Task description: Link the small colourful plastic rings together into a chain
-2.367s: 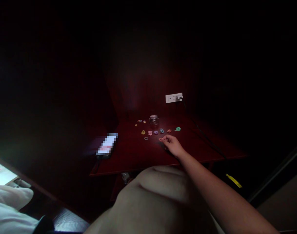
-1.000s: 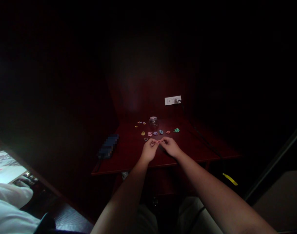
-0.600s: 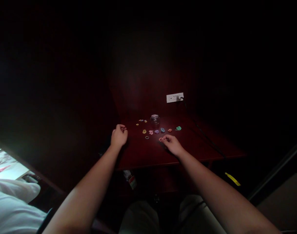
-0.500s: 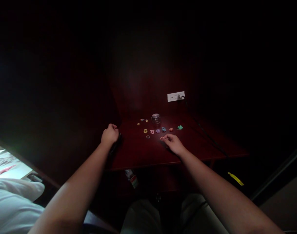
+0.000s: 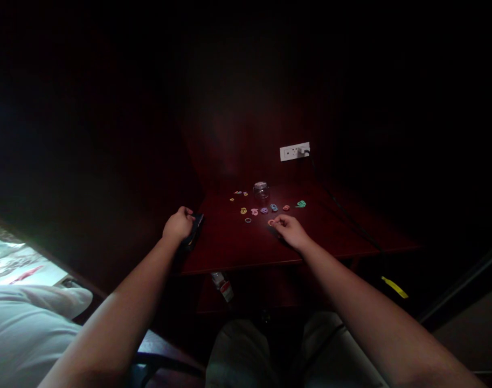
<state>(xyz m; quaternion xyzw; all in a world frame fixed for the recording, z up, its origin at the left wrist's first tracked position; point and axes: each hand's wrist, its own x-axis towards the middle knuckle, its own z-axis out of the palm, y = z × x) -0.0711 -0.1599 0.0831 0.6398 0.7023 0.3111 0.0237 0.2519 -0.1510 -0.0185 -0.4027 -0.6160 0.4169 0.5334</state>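
My right hand (image 5: 290,230) pinches a small peach-coloured hair tie (image 5: 270,222) just above the table. My left hand (image 5: 178,224) is closed over a dark phone (image 5: 195,229) at the table's left side; the hand hides much of it. Beyond my right hand runs a row of small hair-tie piles: yellow (image 5: 243,211), pink (image 5: 254,212), purple (image 5: 264,210), blue (image 5: 274,207), orange (image 5: 286,208) and green (image 5: 301,204). A single grey hair tie (image 5: 248,220) lies in front of the row. Behind it stands a clear lidded jar (image 5: 262,192).
Several loose hair ties (image 5: 241,193) lie at the back left of the dark red table (image 5: 229,248). A wall socket (image 5: 295,152) holds a plug, its black cable (image 5: 342,210) running down right. A packet (image 5: 225,289) sits below the tabletop. A yellow strip (image 5: 394,287) shows at right.
My left hand came in to the peach hair tie beside my right hand, then moved left onto the phone. My right hand still pinches the hair tie. The phone's screen was lit at first.
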